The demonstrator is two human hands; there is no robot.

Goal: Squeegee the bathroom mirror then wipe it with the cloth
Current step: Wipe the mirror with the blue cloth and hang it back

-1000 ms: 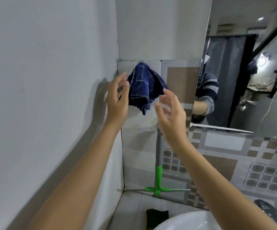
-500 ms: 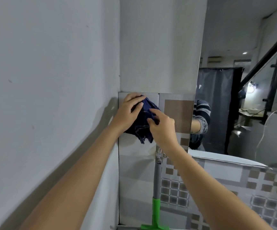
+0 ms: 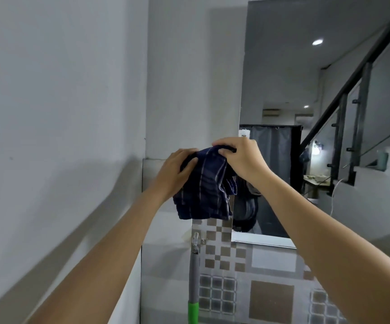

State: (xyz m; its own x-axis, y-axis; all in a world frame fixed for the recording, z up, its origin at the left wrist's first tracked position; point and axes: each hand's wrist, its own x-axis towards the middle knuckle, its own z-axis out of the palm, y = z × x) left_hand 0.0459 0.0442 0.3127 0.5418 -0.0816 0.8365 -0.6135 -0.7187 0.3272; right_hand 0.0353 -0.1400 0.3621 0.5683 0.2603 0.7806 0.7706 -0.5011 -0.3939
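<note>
Both hands, left hand (image 3: 174, 175) and right hand (image 3: 243, 157), grip the cloth (image 3: 204, 190) between them.

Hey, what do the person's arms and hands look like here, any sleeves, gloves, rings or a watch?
Both forearms are bare all the way to the bottom edge of the picture: no sleeves show. The left hand and the right hand wear no gloves, and no ring, watch or bracelet is visible on either one.

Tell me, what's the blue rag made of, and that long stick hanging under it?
The blue cloth looks like soft woven fabric, maybe cotton: it bunches, droops and shows thin pale check lines. The squeegee handle looks like matte grey metal or plastic, hard to tell which, with a shinier green plastic part lower down.
</note>
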